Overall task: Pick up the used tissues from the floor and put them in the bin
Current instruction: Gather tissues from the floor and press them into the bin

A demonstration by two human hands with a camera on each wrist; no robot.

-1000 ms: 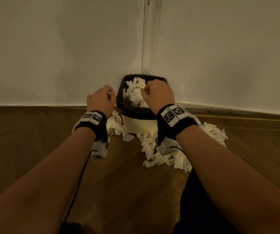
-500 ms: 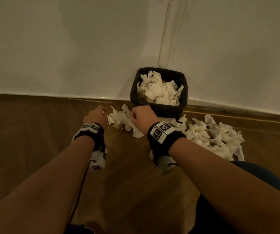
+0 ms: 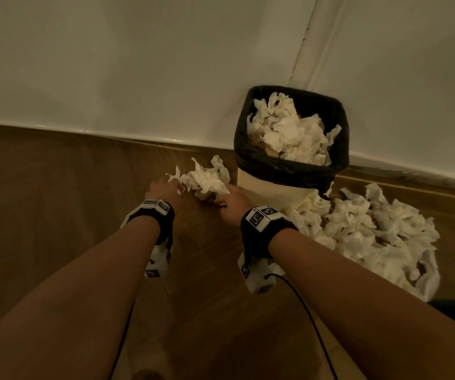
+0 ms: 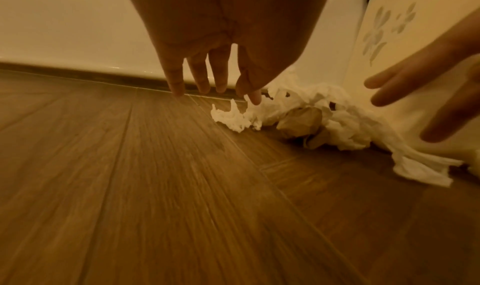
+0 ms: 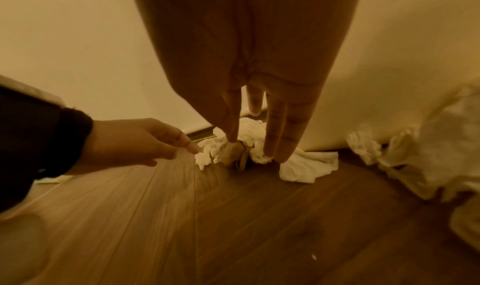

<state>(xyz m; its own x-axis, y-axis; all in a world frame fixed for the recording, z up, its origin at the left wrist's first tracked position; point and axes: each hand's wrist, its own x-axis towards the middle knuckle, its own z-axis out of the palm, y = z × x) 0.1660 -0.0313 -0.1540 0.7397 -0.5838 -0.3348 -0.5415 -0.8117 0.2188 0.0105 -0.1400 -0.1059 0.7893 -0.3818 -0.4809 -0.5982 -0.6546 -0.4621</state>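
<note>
I have both grips spread with nothing held, my right hand (image 3: 230, 204) touching the near-right edge of the small tissue clump (image 3: 207, 179) and my left hand (image 3: 163, 189) just at its left, the clump lying on the floor (image 3: 56, 215) between them, beside the bin (image 3: 289, 171) to its right

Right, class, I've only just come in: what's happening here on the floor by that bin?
A person is clearing used tissues off a wooden floor. Both hands reach for a small clump of tissues lying left of the bin: the left hand and right hand have straight fingers at its edges, nothing gripped yet. The bin already holds many tissues, and a larger pile still lies to its right.
</note>
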